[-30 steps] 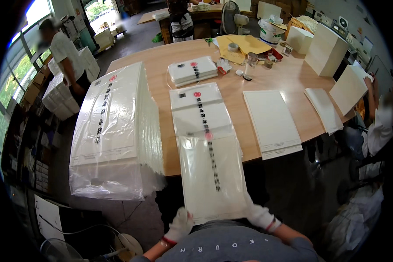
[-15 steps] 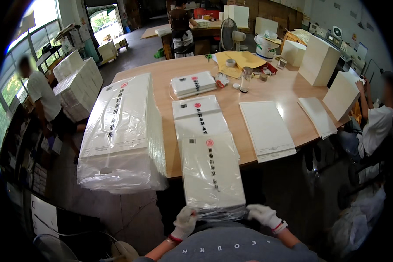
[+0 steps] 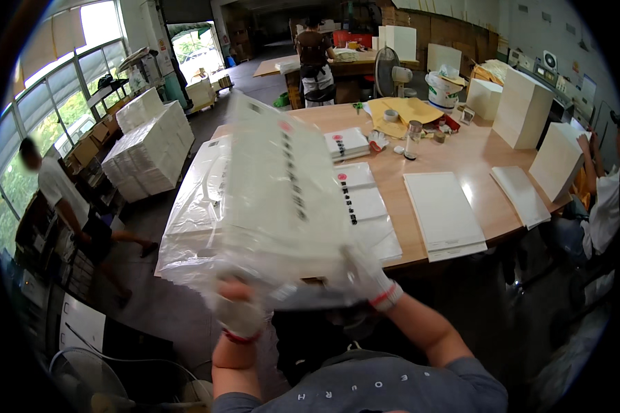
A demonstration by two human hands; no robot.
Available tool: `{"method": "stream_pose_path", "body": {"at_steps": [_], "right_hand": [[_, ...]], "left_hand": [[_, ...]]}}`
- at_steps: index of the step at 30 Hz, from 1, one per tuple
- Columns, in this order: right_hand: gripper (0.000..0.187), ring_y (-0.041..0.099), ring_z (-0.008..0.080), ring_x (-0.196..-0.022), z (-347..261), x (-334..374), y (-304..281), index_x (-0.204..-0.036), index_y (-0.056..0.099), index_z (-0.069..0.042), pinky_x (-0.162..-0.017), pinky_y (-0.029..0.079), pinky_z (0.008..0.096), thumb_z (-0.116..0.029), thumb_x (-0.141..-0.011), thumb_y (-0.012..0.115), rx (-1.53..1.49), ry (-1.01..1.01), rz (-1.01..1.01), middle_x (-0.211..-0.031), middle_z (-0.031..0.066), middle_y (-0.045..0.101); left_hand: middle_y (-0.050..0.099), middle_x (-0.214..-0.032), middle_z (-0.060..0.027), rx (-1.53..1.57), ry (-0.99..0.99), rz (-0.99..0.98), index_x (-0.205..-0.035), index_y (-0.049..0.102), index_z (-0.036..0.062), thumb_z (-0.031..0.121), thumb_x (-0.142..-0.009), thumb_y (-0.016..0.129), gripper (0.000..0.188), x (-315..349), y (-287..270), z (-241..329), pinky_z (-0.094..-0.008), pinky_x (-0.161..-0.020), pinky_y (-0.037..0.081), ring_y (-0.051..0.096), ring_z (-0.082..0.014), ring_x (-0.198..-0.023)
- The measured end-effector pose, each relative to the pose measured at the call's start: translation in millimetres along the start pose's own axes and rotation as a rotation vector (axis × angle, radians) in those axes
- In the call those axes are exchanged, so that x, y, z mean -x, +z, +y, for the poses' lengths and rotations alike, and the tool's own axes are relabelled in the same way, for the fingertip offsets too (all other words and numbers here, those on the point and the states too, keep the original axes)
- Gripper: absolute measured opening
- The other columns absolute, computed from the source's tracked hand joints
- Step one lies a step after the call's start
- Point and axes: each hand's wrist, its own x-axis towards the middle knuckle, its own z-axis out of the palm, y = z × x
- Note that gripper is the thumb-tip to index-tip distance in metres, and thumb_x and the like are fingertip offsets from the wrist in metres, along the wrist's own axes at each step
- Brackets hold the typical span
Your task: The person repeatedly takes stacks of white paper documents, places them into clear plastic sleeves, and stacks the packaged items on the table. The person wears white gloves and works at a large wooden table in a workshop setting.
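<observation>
I lift a clear plastic-wrapped packet of printed paper [image 3: 275, 186] off the table, tilted and blurred by motion. My left hand [image 3: 240, 310], in a white glove with bare fingertips, is closed on the packet's near left corner. At its near right corner, my right hand [image 3: 372, 281], also gloved, is closed on the packet's edge, its fingers partly smeared. Beneath the packet's left side lies a large pile of wrapped packets [image 3: 189, 220], partly hidden. Right of the lifted packet, a bagged sheet stack [image 3: 366, 199] rests on the table.
On the wooden table [image 3: 437, 155] lie a white paper stack [image 3: 444, 213], a smaller one [image 3: 520, 196] and another wrapped pile [image 3: 346, 142]. Tall paper blocks [image 3: 523, 107] stand at the right. People are at the left, the back and the right.
Both hands have raised the packet from the table's front edge, up and left, over the large wrapped pile. My view has shifted leftward. The person at the left has walked on.
</observation>
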Motion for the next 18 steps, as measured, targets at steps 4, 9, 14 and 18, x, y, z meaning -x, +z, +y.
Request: {"method": "stream_pose_path", "body": {"at_steps": [4, 9, 14, 18], "right_hand": [[0.028, 0.056, 0.0133, -0.071, -90, -60, 98, -0.114, 0.052, -0.003, -0.062, 0.050, 0.0253, -0.016, -0.090, 0.050, -0.506, 0.357, -0.314, -0.084, 0.0081, 0.057], [0.028, 0.055, 0.0090, -0.059, -80, -62, 141, -0.113, 0.051, -0.003, -0.053, 0.048, 0.0239, -0.023, -0.094, 0.047, -0.297, 0.286, -0.220, -0.072, 0.0015, 0.056], [0.024, 0.052, 0.0065, -0.053, -6, -19, 86, -0.100, 0.052, -0.004, -0.052, 0.047, 0.0218, -0.027, -0.094, 0.049, -0.237, 0.352, -0.068, -0.069, -0.0014, 0.054], [0.031, 0.057, 0.0110, -0.068, 49, 66, 0, -0.114, 0.052, -0.006, -0.063, 0.052, 0.0288, -0.027, -0.092, 0.053, -0.254, 0.793, 0.126, -0.082, 0.0023, 0.058]], "left_hand": [[0.049, -0.087, -0.0005, -0.316, 0.263, 0.485, -0.086, 0.055, 0.0049, 0.005, -0.088, 0.044, 0.011, -63, -98, -49, -0.0241, -0.074, 0.042, 0.047, -0.0115, -0.077], [0.051, -0.094, -0.0012, -0.055, -0.128, 0.689, -0.095, 0.054, 0.0064, 0.002, -0.086, 0.040, 0.018, -52, -143, -78, -0.0269, -0.078, 0.042, 0.048, -0.0128, -0.084], [0.057, -0.090, -0.0043, -0.653, -0.351, 0.696, -0.100, 0.057, 0.0041, 0.017, -0.092, 0.041, 0.022, 96, -181, -180, -0.0310, -0.073, 0.047, 0.055, -0.0152, -0.084], [0.061, -0.083, -0.0107, -1.072, -0.572, -0.437, -0.091, 0.059, 0.0021, 0.007, -0.084, 0.049, 0.013, 156, -82, -199, -0.0336, -0.067, 0.049, 0.060, -0.0239, -0.074]]}}
